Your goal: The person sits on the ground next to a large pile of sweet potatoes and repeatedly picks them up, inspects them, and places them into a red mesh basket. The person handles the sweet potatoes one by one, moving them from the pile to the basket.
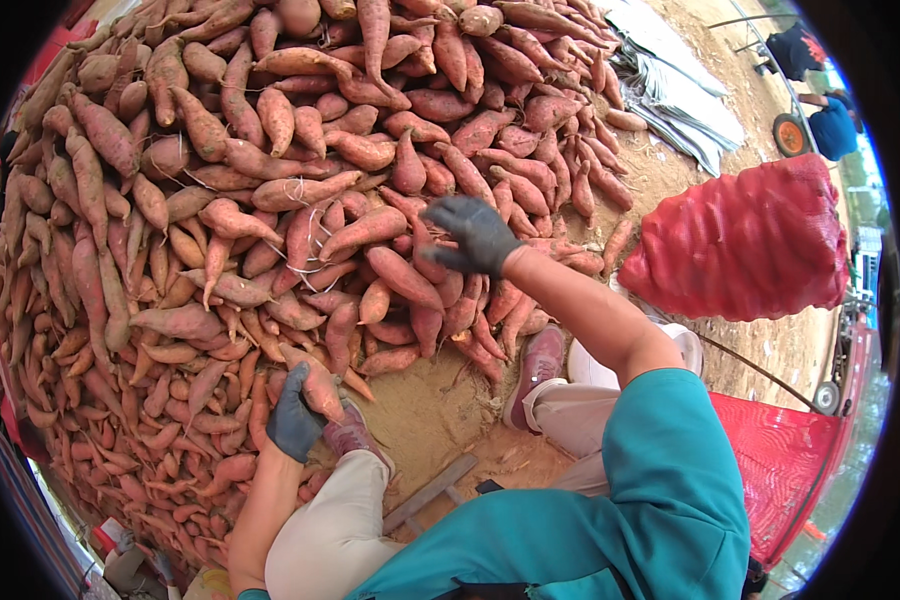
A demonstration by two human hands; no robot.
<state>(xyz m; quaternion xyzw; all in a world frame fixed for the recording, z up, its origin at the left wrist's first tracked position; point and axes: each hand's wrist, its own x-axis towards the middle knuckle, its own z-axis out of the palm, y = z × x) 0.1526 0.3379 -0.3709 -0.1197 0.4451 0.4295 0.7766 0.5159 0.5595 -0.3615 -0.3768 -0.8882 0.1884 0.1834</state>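
A large heap of reddish sweet potatoes [397, 274] spreads before me and to my left. My left hand [297, 420], in a dark grey glove, grips one sweet potato [319, 386] low over the near edge of the heap. Over the middle of the pile is my right hand [469, 236], gloved in black and slightly blurred. Its fingers are spread and nothing shows between them; whether they touch the roots below, I cannot tell. Loose white string [311, 247] lies tangled on the sweet potatoes between and beyond my hands.
A filled red mesh sack [742, 240] stands on the right. Flattened white woven sacks [675, 90] lie behind it. Close to my right leg is a white bucket [596, 367]. Other people [832, 124] appear far right, beside a cart wheel [791, 135]. A gloved co-worker's hand [125, 541] shows lower left.
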